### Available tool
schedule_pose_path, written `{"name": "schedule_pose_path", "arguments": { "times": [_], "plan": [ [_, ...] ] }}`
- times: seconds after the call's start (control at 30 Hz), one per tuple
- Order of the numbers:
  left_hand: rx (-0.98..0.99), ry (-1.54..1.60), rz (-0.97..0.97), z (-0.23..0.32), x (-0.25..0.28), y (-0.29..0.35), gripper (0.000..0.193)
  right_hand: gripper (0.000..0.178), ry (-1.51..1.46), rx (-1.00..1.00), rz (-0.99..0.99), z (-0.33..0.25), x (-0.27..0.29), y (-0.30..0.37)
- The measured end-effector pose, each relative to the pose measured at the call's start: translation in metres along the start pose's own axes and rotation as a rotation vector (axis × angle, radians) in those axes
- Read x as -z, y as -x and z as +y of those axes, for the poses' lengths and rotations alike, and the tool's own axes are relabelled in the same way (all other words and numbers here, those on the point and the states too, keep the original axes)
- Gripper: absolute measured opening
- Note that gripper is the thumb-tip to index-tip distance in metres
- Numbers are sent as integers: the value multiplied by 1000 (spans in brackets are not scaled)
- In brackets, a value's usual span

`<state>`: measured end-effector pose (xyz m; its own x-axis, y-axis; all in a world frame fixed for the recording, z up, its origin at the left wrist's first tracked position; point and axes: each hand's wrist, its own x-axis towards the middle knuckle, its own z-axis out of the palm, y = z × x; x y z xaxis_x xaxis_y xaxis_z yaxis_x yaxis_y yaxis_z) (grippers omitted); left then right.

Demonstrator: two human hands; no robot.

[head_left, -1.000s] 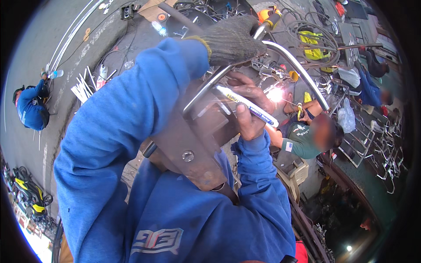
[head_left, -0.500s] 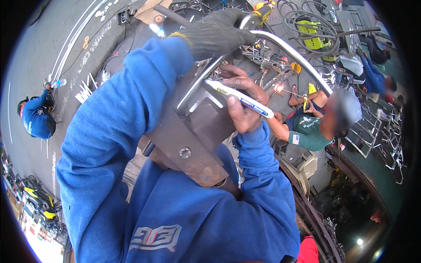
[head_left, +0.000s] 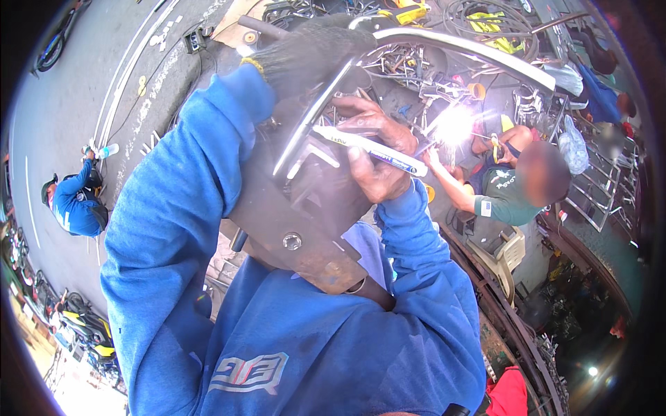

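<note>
My left hand [head_left: 316, 54], in a dark knit glove, is closed over a shiny bent metal tube [head_left: 461, 45] at the top middle. One straight length of the tube slants down toward the dark steel fixture [head_left: 277, 215] in front of me. The glove hides the bend. In my bare right hand [head_left: 378, 149] is a white marker pen [head_left: 371, 150], pinched between thumb and fingers. Its tip points left, at or very close to the slanted tube; contact is hard to tell. Below the tip, an angled bright metal piece [head_left: 313, 158] shows on the fixture.
At right a person in a green shirt [head_left: 510, 187] crouches by a bright welding arc [head_left: 454, 128]. A plastic chair [head_left: 499, 256] stands behind. Metal scraps [head_left: 399, 62] lie beyond my hands. Another person in blue [head_left: 73, 201] crouches far left, near a bottle [head_left: 108, 150].
The welding arc flares much brighter, hazing the view. My gloved hand has shifted slightly left, and the tube's curved arm sits higher and flatter. The marker stays by the tube.
</note>
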<state>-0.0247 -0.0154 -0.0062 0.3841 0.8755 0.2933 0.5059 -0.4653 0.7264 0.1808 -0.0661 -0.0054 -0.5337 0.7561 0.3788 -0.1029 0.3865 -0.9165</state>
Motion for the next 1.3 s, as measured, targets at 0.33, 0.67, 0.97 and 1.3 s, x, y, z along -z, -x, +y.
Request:
{"name": "schedule_pose_path", "arguments": {
  "times": [0.33,0.67,0.97,1.3],
  "plan": [
    [-152,-259,46,-17,-8,4,30,25,-54,-8,39,3,-2,1],
    [353,-64,-193,-20,-5,-1,31,26,-18,17,27,11,-2,-6],
    [535,350,-146,-34,-16,-3,40,30,-228,-127,50,0,2,-1],
    [1126,1026,101,18,0,-31,22,55,-889,331,-348,-170,52,-53]
  ]
}}
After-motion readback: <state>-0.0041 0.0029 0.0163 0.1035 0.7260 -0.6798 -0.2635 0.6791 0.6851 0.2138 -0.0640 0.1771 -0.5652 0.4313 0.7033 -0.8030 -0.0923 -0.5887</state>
